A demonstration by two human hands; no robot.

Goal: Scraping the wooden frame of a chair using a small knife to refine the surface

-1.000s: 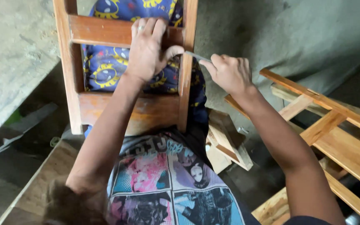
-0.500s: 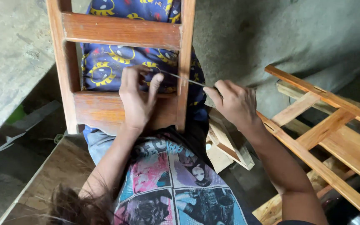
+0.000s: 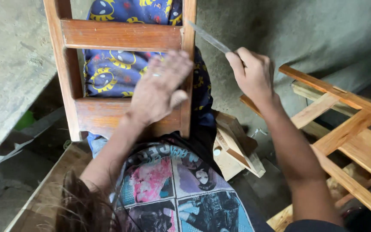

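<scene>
A reddish-brown wooden chair frame (image 3: 121, 34) with two cross rails lies across my lap, over blue patterned trousers. My left hand (image 3: 159, 88) is blurred with motion, spread over the frame's right upright and lower rail; I cannot tell whether it grips anything. My right hand (image 3: 252, 73) holds a thin flat metal blade (image 3: 209, 38) whose tip reaches the right upright near the top rail.
A light unfinished wooden frame (image 3: 344, 129) leans at the right. Short wooden offcuts (image 3: 237, 148) lie by my right knee. A concrete slab (image 3: 9, 56) is at the left and a plywood board (image 3: 52, 180) at lower left.
My right hand has lifted the blade from beside the lower rail up to the top of the right upright. My left hand has shifted right and up over the upright.
</scene>
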